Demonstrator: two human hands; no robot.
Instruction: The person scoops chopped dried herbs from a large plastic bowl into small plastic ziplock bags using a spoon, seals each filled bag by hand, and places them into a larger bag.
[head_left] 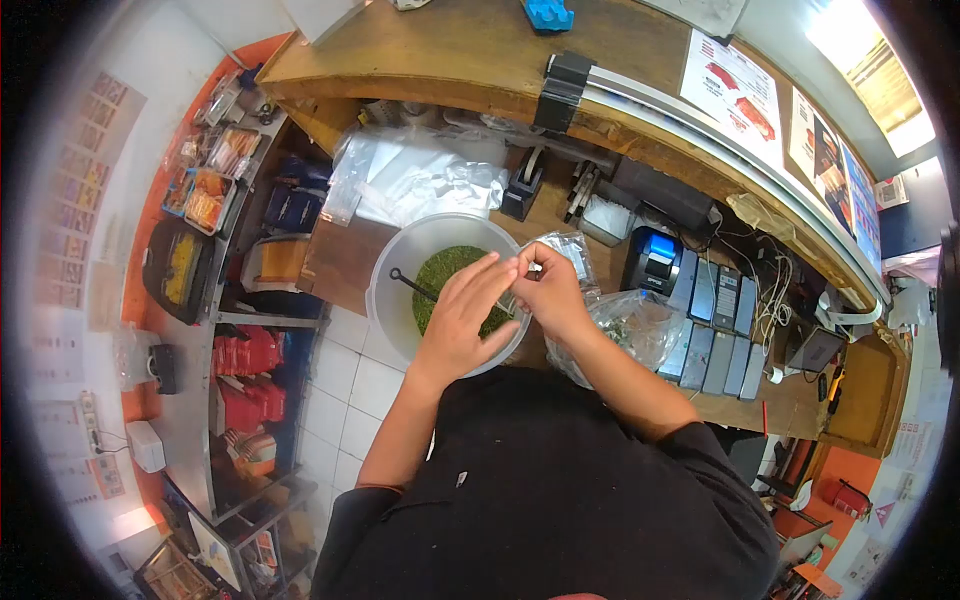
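A translucent white tub (392, 250) of chopped green herb (440, 272) stands in front of me. A dark-handled scoop or spoon (412, 284) leans in it, its lower end hidden. Over the tub, my left hand (468, 315) holds its fingers stretched and its thumb apart, fingertips touching my right hand. My right hand (552, 292) is closed in a pinch on what looks like a small clear plastic bag (508, 302), mostly hidden between the hands. Right of the tub lie a clear plastic packet (572, 252) and a larger clear bag (635, 325) with green bits inside.
Clear plastic bags (430, 175) are heaped behind the tub, beside a tape dispenser (523, 183). A receipt printer (655, 260), several dark boxed devices (715, 300) and loose cables (785, 290) occupy the right. A raised wooden shelf (420, 60) overhangs the back; a side rack (265, 330) stands left.
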